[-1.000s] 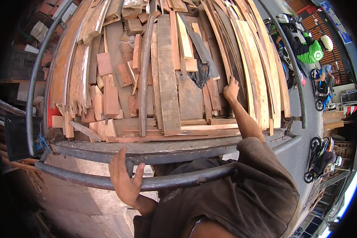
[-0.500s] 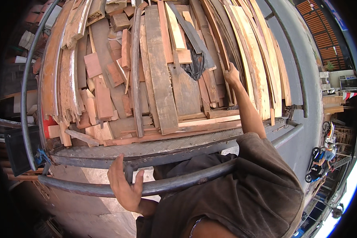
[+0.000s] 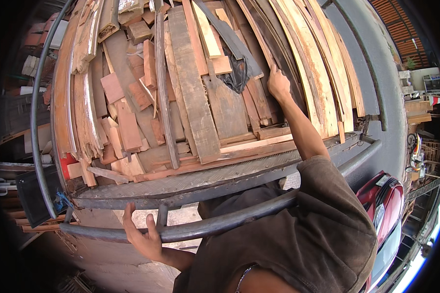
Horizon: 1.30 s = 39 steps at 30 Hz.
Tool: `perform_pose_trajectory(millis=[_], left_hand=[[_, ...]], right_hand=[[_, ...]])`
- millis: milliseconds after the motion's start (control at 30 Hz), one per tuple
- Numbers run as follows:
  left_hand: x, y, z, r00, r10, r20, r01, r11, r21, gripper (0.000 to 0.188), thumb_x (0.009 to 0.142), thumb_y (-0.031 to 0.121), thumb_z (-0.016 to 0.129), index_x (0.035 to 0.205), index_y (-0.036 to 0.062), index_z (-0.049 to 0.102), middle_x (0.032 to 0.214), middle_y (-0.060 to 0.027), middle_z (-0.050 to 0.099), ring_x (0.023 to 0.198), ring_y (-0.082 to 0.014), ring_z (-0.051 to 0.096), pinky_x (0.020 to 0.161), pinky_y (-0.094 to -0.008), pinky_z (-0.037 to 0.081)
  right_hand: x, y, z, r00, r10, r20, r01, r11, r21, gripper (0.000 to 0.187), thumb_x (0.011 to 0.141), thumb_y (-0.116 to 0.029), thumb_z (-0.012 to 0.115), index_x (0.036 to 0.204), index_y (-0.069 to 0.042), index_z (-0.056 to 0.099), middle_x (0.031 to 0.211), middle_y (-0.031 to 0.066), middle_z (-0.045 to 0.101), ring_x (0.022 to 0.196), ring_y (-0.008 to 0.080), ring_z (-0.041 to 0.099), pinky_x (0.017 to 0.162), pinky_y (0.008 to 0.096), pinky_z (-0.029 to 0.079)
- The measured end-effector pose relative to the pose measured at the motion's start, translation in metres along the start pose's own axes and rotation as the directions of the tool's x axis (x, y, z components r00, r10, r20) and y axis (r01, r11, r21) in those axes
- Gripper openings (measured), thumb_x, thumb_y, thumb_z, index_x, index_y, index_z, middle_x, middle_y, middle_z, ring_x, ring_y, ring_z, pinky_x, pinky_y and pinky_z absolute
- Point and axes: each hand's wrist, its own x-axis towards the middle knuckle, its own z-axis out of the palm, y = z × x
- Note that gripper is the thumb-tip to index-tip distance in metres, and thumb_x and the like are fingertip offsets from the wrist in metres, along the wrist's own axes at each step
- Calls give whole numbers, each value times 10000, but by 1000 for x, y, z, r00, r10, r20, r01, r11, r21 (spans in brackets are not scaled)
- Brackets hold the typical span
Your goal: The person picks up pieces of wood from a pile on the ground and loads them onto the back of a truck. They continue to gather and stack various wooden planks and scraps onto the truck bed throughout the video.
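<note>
My right hand (image 3: pixel 279 85) reaches far forward over the load, its fingers closed round the near end of a long narrow plank (image 3: pixel 255 33). Just left of that hand lie a crumpled piece of black plastic (image 3: pixel 238 78) and a grey board (image 3: pixel 230 39). My left hand (image 3: pixel 143 239) is at a dark metal rail (image 3: pixel 230 222) in front of my body. Its fingers and thumb stretch out apart, left of a short upright post (image 3: pixel 162 215), and it holds nothing.
Long pale slabs (image 3: pixel 318 63) line the right side of the load, weathered boards (image 3: pixel 68 93) the left. Short offcuts (image 3: pixel 128 128) lie loose between. A curved metal side bar (image 3: pixel 36 122) stands at left. A red car (image 3: pixel 382 195) is on the road at right.
My left hand has slid left along the rail, away from the short post. My right hand stays on the narrow plank. A red car has come into view at right.
</note>
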Motion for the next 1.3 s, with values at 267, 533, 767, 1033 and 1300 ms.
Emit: perform_pose_trajectory(millis=[267, 533, 767, 1033, 1300], left_hand=[[-3, -4, 3, 997, 17, -69, -22, 997, -73, 606, 948, 400, 639, 1306, -83, 561, 1115, -247, 688, 1060, -359, 657, 987, -455, 466], [-5, -14, -2, 1000, 17, 4, -16, 996, -90, 526, 981, 305, 591, 1359, -57, 531, 1180, -246, 656, 1121, -324, 625, 997, -425, 448], [1, -11, 2, 999, 36, -34, -39, 996, -82, 640, 973, 436, 601, 1331, -90, 538, 1157, -266, 674, 1081, -349, 644, 1005, -452, 457], [-1, -11, 2, 1000, 12, -19, -14, 997, -75, 652, 970, 450, 612, 1339, -82, 539, 1175, -266, 672, 1104, -356, 636, 1013, -454, 446], [1, -5, 1, 1000, 3, -2, -3, 997, -76, 648, 960, 439, 627, 1343, -76, 540, 1179, -258, 671, 1104, -356, 638, 1015, -456, 446]], right_hand=[[-2, 4, 8, 999, -28, 17, 27, 996, 86, 452, 1021, -378, 472, 1336, -55, 468, 1198, 314, 609, 967, 496, 666, 825, 550, 555], [-14, 4, -12, 956, 29, 294, -91, 975, 201, 644, 928, -525, 610, 1411, -112, 510, 1442, 265, 471, 1286, 459, 509, 1022, 529, 488], [-19, 24, -4, 949, 169, 266, -237, 939, 248, 964, 772, -574, 778, 1534, -188, 332, 1508, 295, 364, 1391, 472, 379, 1088, 565, 419], [-17, 32, 2, 939, 114, 325, -216, 929, 300, 1122, 652, -661, 833, 1540, -196, 328, 1475, 345, 373, 1379, 511, 371, 1102, 591, 374], [-24, 39, -6, 908, -112, 404, -20, 951, 308, 1084, 661, -663, 823, 1441, -34, 410, 1299, 319, 568, 1283, 462, 506, 1060, 517, 438]])
